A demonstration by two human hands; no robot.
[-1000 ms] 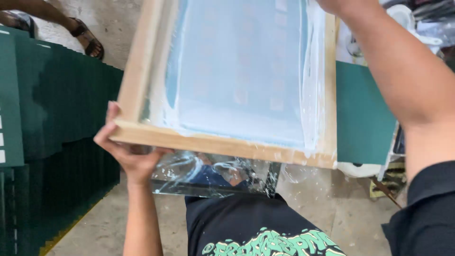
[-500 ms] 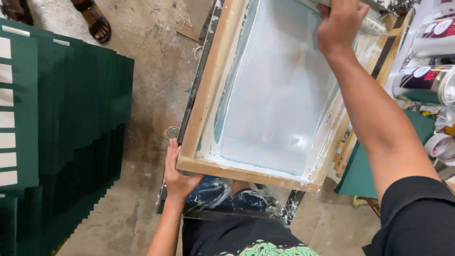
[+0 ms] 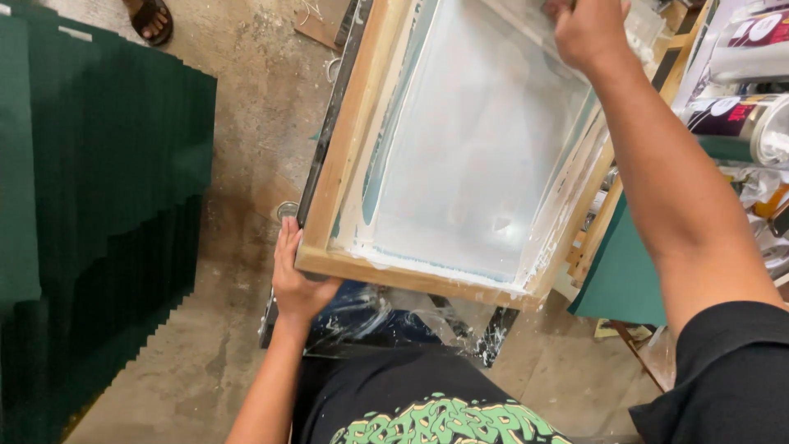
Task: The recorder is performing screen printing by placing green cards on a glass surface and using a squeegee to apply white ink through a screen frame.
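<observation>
While your left hand [image 3: 297, 279] grips its near corner, the wooden screen frame [image 3: 345, 156] lies tilted on the bench [image 3: 325, 115].

Nearest you, that left hand is closed around the frame's near-left corner, thumb on top. Farther out, pale ink coats the mesh [image 3: 477, 156] inside the frame. At the far edge your right hand [image 3: 585, 31] is closed, though what it grips cannot be told. To your left, dark green sheets [image 3: 99, 205] are stacked in overlapping rows on the floor.

The person wears a black T-shirt [image 3: 427, 403] with a green graphic print [image 3: 436, 423] on the chest (short sleeves, forearms bare).
</observation>
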